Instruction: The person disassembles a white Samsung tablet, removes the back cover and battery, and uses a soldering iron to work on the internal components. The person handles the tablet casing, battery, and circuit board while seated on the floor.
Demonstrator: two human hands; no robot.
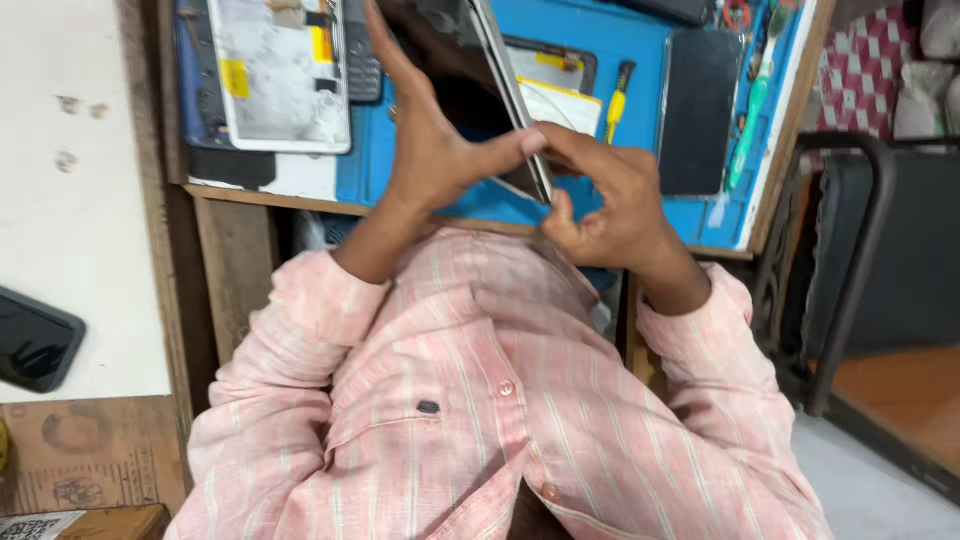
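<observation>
Wooden bench w/ blue work mat [640,60] on top. On mat, just past the left fingers [385,45]: opened tablet body [280,75], grey inside w/ yellow tabs, a dark keypad strip beside it. Just beyond the right fingers [565,140]: yellow-handled screwdriver [618,95] & a flat white part w/ yellow tape. Further right of them: black phone [700,110] lying flat, then a green-handled tool [752,115] near mat's edge.

shirt [480,400]: pink, pale stripes | mat [640,60]: bright blue | screwdriver [617,100]: yellow handle, black tip | phone [35,340]: black | cloth [860,70]: red-white check | toothbrush [750,110]: green | surface [70,180]: white
</observation>
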